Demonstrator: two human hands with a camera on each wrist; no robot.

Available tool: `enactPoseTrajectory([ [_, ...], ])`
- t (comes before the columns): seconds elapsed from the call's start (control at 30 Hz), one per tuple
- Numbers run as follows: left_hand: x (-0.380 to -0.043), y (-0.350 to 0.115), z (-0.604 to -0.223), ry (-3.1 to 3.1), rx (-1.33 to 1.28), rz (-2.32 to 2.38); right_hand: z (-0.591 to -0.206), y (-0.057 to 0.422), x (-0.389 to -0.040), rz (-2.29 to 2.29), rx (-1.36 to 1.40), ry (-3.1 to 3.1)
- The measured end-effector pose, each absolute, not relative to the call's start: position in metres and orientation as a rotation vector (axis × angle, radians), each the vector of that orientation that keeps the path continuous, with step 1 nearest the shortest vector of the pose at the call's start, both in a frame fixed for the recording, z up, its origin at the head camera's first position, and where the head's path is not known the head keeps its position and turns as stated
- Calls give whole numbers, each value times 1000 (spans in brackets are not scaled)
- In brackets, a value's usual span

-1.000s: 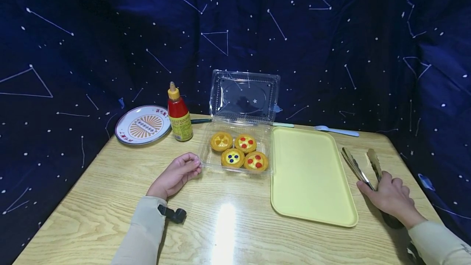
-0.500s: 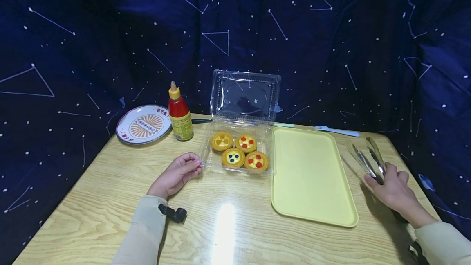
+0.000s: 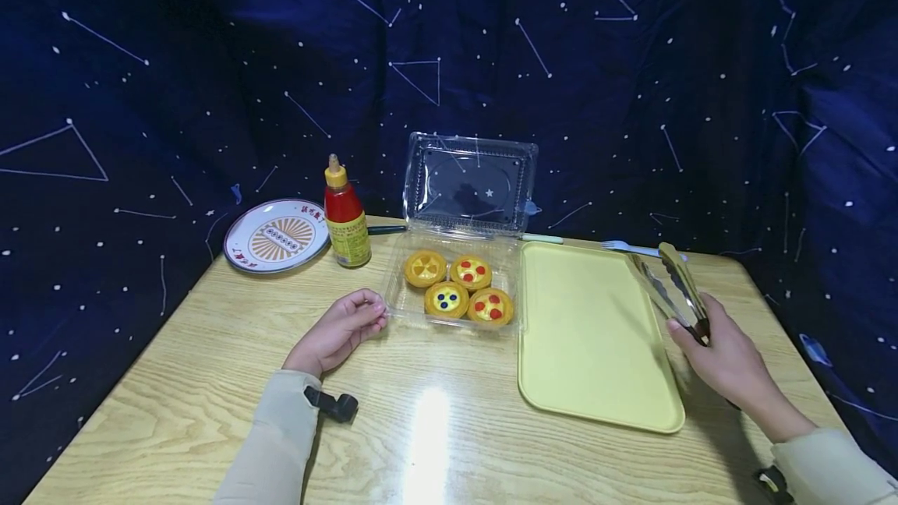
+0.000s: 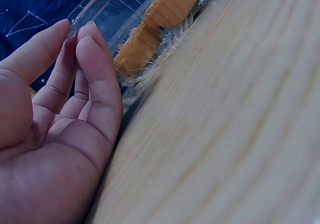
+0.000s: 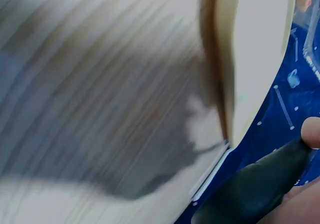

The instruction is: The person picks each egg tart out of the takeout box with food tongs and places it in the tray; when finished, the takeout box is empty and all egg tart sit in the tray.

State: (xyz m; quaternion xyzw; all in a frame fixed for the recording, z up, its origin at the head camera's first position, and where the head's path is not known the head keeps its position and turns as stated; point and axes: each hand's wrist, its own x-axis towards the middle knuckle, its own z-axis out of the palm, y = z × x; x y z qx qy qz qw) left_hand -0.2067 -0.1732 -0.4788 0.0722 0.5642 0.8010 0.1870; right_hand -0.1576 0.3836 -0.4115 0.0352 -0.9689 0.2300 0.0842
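My left hand (image 3: 340,331) pinches the near left corner of a clear plastic clamshell box (image 3: 401,304) between thumb and fingertips. Its lid (image 3: 470,178) stands raised at the back. Inside the box sit several tarts: one with blue dots (image 3: 447,300), two with red dots, and one with orange wedges (image 3: 424,268). My right hand (image 3: 726,357) grips metal tongs (image 3: 679,273) with their arms spread, held above the right edge of a yellow tray (image 3: 596,365). Nothing is between the tong tips. The right wrist view shows only the dark tong handle (image 5: 260,184) and some fingers.
A red sauce bottle (image 3: 347,224) with a yellow cap stands left of the box, beside a patterned plate (image 3: 256,252). Behind the tray lie a blue fork (image 3: 634,248) and a pale green handle (image 3: 542,238). A dark handle (image 3: 387,230) lies behind the bottle.
My right hand has lifted the tongs from the table's right side and moved them left to the tray's edge. The left hand and the box have stayed in place.
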Motion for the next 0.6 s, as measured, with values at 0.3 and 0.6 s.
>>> enactPoseTrajectory([
  [0.3,-206,-173,-478,1582,202,2264,-397,361,-166,618,208,-2819],
  [0.6,-207,-173,-480,1591,190,2259,-395,341,-169,641,274,-2864],
])
